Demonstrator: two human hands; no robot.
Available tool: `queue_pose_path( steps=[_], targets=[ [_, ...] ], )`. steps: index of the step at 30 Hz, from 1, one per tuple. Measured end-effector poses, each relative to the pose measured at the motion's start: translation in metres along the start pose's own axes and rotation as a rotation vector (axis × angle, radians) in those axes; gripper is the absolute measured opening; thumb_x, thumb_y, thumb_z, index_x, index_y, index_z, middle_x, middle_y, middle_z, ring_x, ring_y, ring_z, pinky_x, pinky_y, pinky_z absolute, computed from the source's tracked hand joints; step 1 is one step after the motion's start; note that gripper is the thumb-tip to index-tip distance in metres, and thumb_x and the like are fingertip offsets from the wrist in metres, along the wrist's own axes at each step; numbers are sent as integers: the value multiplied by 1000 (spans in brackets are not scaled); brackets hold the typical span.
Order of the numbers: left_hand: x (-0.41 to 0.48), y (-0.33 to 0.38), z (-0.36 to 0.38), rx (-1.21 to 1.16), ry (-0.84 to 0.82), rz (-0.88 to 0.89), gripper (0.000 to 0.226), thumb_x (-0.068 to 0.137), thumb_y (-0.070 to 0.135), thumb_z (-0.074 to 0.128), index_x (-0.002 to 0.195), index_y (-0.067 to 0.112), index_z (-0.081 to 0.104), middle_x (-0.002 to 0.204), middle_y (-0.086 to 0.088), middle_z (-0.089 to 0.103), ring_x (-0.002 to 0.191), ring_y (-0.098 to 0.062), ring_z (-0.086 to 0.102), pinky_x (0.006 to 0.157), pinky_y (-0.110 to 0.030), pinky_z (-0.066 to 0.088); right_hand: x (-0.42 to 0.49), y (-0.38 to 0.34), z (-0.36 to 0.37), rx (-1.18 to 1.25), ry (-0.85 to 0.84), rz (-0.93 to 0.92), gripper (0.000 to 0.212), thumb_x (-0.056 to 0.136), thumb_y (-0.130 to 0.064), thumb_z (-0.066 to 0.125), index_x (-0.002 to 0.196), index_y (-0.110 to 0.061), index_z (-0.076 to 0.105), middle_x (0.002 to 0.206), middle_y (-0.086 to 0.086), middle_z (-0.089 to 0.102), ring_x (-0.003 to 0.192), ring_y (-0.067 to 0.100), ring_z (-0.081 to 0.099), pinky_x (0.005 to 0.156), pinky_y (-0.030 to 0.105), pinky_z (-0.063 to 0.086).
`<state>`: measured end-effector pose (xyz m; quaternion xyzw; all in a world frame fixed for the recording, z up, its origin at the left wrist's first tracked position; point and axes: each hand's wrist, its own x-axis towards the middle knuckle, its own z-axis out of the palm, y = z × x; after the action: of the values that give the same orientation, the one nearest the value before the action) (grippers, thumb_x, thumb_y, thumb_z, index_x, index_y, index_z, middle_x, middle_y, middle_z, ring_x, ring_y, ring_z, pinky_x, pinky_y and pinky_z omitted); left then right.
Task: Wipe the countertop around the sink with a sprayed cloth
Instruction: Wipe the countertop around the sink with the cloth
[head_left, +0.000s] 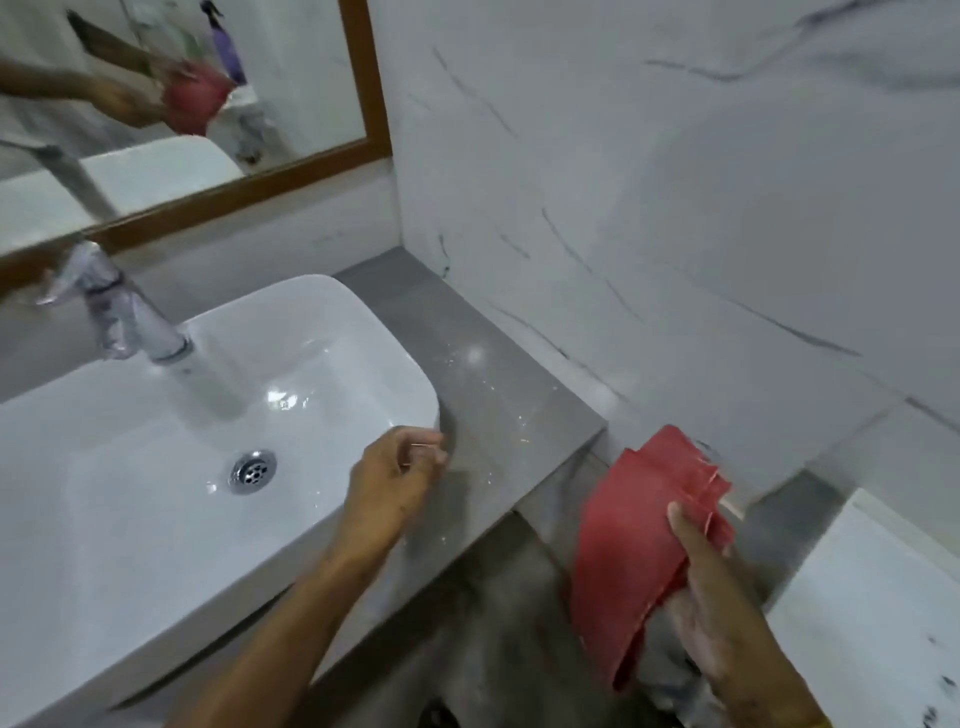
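Note:
A white rectangular sink sits on a grey countertop that runs along its right side and shows wet specks. My right hand holds a folded red cloth in the air, off the counter's front right corner. My left hand hovers over the sink's right rim at the counter, fingers loosely curled with nothing visible in them. A clear spray bottle stands behind the sink beside the chrome tap.
A white marble-patterned wall closes the counter's right end. A wood-framed mirror hangs behind the sink and reflects the cloth and arm. A grey floor lies below, with a white block at the right.

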<state>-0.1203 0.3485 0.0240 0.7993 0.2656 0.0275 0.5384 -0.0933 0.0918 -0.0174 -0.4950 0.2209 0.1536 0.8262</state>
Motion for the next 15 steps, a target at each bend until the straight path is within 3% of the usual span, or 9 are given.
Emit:
queue_pose_path(
  steps=[1, 4, 7, 11, 13, 15],
  targets=[
    [10, -6, -9, -20, 62, -15, 15, 96, 22, 52, 103, 19, 65, 109, -5, 69, 97, -21, 66, 90, -38, 55, 6, -1, 8, -71, 20, -32, 17, 91, -26, 55, 108, -30, 59, 92, -3, 77, 82, 14, 73, 84, 36, 51],
    [36, -12, -24, -96, 182, -32, 22, 96, 11, 46, 103, 18, 66, 97, -4, 72, 89, -17, 68, 90, -40, 55, 19, -15, 31, -274, 50, -156, 22, 93, -31, 52, 115, -32, 55, 104, -5, 67, 89, 8, 66, 81, 31, 51],
    [61, -9, -29, -137, 245, -6, 24, 95, 11, 44, 101, 21, 66, 95, -2, 73, 89, -18, 68, 85, -37, 55, 44, -32, 73, -477, 34, -316, 26, 96, -32, 46, 121, -30, 52, 113, 0, 65, 99, 13, 65, 93, 39, 51],
    [103, -2, -23, 26, 326, 54, 23, 95, 14, 48, 114, 20, 60, 118, -1, 66, 108, -20, 62, 92, -26, 46, 120, -36, 141, -959, -82, -421, 58, 95, -43, 43, 142, -14, 28, 140, 11, 49, 127, 28, 48, 110, 42, 37],
    [125, -3, -14, 137, 292, 13, 36, 94, 21, 53, 130, 19, 49, 137, -4, 55, 124, -23, 53, 102, -31, 42, 165, -18, 164, -1179, -206, -438, 67, 95, -39, 44, 147, -7, 17, 150, 15, 36, 137, 29, 35, 115, 36, 25],
    [145, -8, -2, 225, 234, -69, 58, 94, 33, 53, 145, 15, 30, 154, -8, 36, 139, -29, 36, 113, -40, 32, 211, 11, 171, -1469, -305, -414, 73, 95, -39, 45, 147, -2, 9, 156, 21, 20, 144, 31, 21, 120, 37, 15]
  ],
)
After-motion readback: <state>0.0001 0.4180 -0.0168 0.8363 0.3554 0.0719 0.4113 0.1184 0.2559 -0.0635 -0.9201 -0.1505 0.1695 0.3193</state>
